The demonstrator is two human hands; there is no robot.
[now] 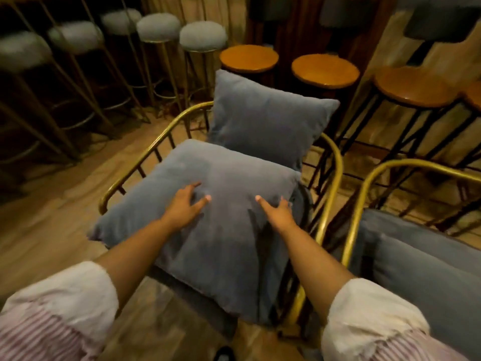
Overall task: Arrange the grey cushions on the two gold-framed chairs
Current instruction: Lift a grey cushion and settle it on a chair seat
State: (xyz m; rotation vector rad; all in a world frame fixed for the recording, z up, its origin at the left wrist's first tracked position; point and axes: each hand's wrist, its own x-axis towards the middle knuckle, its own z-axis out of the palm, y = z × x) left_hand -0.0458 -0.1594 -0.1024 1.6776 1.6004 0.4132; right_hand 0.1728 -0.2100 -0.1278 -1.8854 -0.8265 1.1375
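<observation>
A large grey cushion (216,230) lies flat on the seat of the left gold-framed chair (145,157). A second grey cushion (265,121) stands upright against that chair's back. My left hand (186,205) and my right hand (277,213) rest flat on the seat cushion with fingers spread, holding nothing. The right gold-framed chair (364,183) stands beside it. It carries a grey seat pad (421,235), and another grey cushion (426,282) lies on top.
Grey-topped bar stools (203,36) on gold legs line the back left. Wooden round stools (325,70) on black legs stand behind and to the right of the chairs. The floor (52,230) is wood.
</observation>
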